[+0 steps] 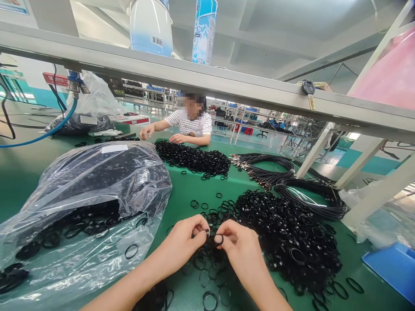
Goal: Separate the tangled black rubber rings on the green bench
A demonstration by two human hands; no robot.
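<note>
My left hand (pixel 191 235) is closed, its thumb and fingers pinched on a small black ring, partly hidden by the fingers. Close beside it, my right hand (pixel 238 239) pinches another black ring (pixel 219 240) between thumb and fingertips. Both hands are just above the green table, over loose black rings (pixel 210 300). A large heap of black rings (pixel 292 233) lies to the right of my right hand. To the left, a clear plastic bag (pixel 129 168) with many black rings inside lies with its mouth toward me.
Across the table (pixel 181 185) sits a person (pixel 194 123) in a striped shirt, hands by another ring heap (pixel 194 157). Coiled black cables (pixel 311 198) lie at right, near a blue tray (pixel 392 268). A metal shelf beam (pixel 227 84) crosses above. A blue hose (pixel 48 131) hangs at left.
</note>
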